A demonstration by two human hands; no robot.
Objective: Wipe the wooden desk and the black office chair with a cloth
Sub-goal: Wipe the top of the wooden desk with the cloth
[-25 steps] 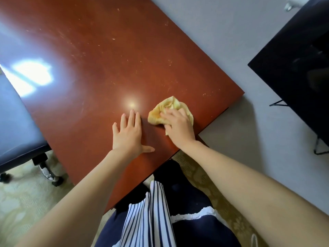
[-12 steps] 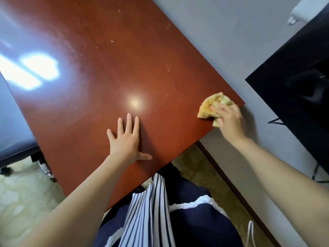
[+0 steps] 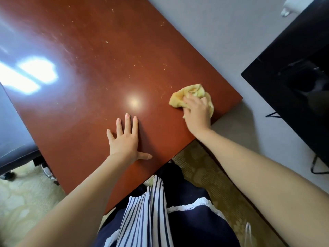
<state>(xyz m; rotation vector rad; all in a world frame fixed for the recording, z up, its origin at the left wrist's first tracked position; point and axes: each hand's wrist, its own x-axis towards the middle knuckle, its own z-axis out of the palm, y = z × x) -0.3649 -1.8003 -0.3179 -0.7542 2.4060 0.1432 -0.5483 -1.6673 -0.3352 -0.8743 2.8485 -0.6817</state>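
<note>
Glossy reddish tabletop [image 3: 92,72], both hands on it.
Left hand [image 3: 124,141] lies flat, fingers spread; right hand [image 3: 196,113] grips a crumpled yellow cloth [image 3: 187,95] near the edge.

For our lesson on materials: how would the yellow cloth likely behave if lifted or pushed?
The yellow cloth lies bunched in folds under the right hand, so it is probably floppy and light. On the glossy desk it likely slides easily.
</note>
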